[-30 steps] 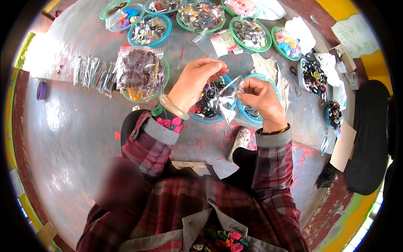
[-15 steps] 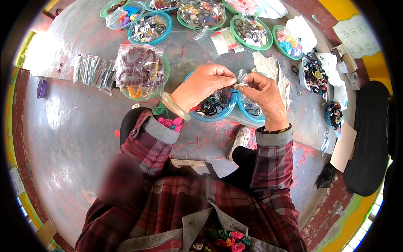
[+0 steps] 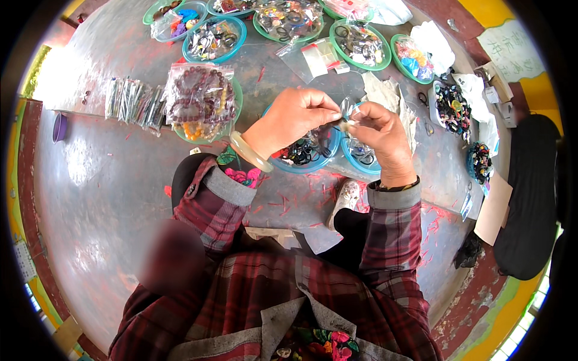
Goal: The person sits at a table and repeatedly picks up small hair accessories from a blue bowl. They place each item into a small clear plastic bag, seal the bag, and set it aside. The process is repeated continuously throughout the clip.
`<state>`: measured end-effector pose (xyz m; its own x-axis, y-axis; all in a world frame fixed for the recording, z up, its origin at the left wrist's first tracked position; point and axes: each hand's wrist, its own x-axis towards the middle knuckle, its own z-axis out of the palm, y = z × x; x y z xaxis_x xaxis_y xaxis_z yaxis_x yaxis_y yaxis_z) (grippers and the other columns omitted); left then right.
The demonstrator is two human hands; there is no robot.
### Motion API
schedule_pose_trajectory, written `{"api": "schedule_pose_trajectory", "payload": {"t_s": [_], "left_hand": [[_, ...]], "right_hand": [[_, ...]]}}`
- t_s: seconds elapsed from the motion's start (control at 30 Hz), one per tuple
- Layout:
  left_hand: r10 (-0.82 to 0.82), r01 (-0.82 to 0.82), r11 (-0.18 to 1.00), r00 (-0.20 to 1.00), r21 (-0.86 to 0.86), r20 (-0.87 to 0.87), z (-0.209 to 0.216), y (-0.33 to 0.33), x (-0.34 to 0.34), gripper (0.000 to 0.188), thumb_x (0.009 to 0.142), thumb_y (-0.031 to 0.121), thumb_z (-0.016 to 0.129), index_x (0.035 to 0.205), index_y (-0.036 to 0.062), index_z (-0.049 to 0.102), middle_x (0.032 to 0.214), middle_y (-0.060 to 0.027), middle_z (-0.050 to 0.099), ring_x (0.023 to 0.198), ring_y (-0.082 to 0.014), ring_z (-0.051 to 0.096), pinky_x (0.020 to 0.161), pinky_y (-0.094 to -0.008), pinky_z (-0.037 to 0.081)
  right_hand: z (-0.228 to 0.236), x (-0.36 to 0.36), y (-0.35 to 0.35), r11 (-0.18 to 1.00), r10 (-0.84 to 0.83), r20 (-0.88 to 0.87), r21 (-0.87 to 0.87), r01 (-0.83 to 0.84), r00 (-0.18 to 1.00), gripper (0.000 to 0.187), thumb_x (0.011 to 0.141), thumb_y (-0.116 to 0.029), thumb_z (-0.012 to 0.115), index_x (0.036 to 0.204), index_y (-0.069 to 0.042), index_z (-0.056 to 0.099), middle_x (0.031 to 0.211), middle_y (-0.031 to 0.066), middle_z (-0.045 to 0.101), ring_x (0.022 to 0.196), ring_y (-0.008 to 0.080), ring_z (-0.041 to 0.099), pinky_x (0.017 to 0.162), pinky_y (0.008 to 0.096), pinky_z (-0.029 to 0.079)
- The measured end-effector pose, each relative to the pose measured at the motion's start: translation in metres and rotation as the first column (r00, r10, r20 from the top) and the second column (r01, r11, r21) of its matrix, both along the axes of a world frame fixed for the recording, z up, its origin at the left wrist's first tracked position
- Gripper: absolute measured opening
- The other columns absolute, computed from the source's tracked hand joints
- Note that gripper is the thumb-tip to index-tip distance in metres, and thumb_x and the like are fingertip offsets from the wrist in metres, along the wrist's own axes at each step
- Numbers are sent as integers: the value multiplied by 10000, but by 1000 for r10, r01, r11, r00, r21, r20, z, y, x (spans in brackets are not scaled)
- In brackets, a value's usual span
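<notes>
Between my two hands is a small clear plastic bag point(image 3: 347, 106), pinched at its edges just above two blue basins. My left hand point(image 3: 296, 122), with a pale bangle point(image 3: 250, 151) at the wrist, grips its left side between thumb and forefinger. On the other side my right hand point(image 3: 387, 139) is closed on it with thumb and fingertips. Something small and dark shows at the fingertips, too small to name. Below, the left blue basin point(image 3: 318, 165) holds a tangle of dark bands, and the right blue basin point(image 3: 360, 166) holds bagged items, partly hidden by my hands.
Bagged beads point(image 3: 198, 99) lie on a green basin at left, beside several slim clear packets point(image 3: 133, 102). Farther off stand more basins, among them a blue one point(image 3: 242, 45) and a green one point(image 3: 385, 55). A white tray point(image 3: 435, 114) of dark trinkets sits at right.
My right fingers have shifted slightly on the plastic bag, and more of its clear film shows between my hands. My left hand keeps its pinch almost in place.
</notes>
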<state>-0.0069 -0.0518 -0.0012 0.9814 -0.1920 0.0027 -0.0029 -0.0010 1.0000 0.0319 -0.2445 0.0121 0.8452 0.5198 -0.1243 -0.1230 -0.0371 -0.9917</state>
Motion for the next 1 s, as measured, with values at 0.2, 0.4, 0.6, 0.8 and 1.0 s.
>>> {"api": "schedule_pose_trajectory", "payload": {"t_s": [0.2,0.4,0.6,0.8,1.0], "left_hand": [[173,-181,962,983,-205,-57,-7,3,2,188,870,153,556,923,-10,633,824,-51,645,745,-87,575,680,-219,446],[233,-252,948,966,-193,-116,-11,7,4,209,884,176,536,931,-3,634,840,-61,647,746,-90,574,685,-220,441],[184,-218,945,971,-244,-155,-9,3,2,233,882,198,533,931,-7,633,847,-53,642,754,-102,575,697,-236,443],[52,-90,970,985,-227,-167,-7,2,2,265,886,242,543,928,-6,626,858,-35,630,792,-91,570,726,-224,437],[-67,23,963,986,-268,-154,-6,0,1,241,878,220,561,923,-11,614,847,-31,622,796,-86,571,732,-219,441]], "right_hand": [[-1,4,-5,989,116,130,-103,-103,985,148,667,-14,688,748,-23,566,709,-18,556,723,68,521,693,223,409],[7,0,-9,991,134,74,-13,-133,988,119,675,13,655,751,-16,569,732,-3,559,745,78,526,695,230,412],[13,-3,-5,983,181,7,-11,-181,984,119,714,0,649,804,-27,577,768,-18,571,739,58,529,678,197,412],[-2,3,-1,999,43,-107,26,-40,993,99,746,-10,635,826,-26,578,779,-18,585,742,50,542,680,185,413],[-3,5,0,992,8,-111,126,6,994,107,760,-14,629,858,-12,586,809,16,612,745,64,554,685,192,421]]}}
